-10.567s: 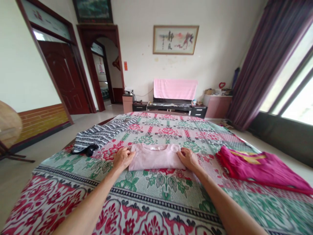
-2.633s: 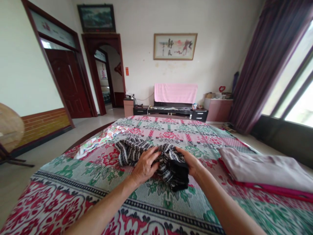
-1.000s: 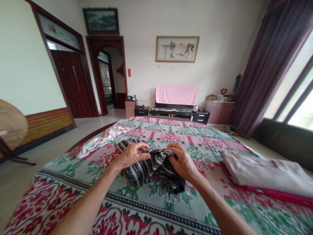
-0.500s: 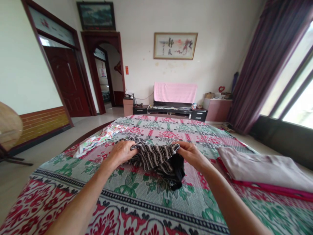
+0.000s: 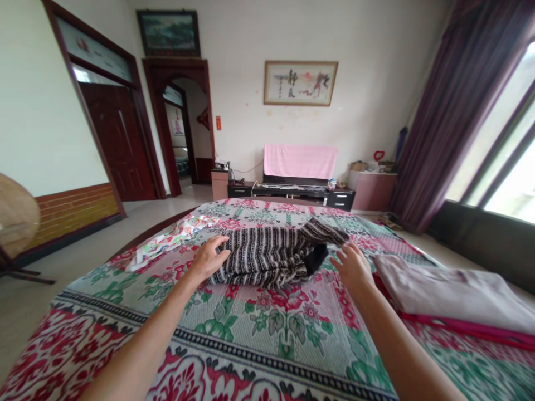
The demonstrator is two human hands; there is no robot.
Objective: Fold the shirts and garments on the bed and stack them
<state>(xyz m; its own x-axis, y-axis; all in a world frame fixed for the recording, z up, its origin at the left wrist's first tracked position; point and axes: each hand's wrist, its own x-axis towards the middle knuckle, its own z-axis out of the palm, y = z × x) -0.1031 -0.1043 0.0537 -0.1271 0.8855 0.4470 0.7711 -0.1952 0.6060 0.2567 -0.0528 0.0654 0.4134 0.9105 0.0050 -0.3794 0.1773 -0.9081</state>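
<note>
Left hand (image 5: 210,257) on the left end of the striped knit garment (image 5: 263,245), thumb and fingers slightly parted; can't tell if cloth is pinched. Right hand (image 5: 354,268) spread wide, gripping nothing visible, just beside the right end; both palms down, forearms in from the near edge. Garment lies mid-table (image 5: 156,224); should be light, soft, floppy, not fragile, best held at both ends. Folded stack (image 5: 451,289) toward the right edge, printed cloth (image 5: 167,242) by the left edge
</note>
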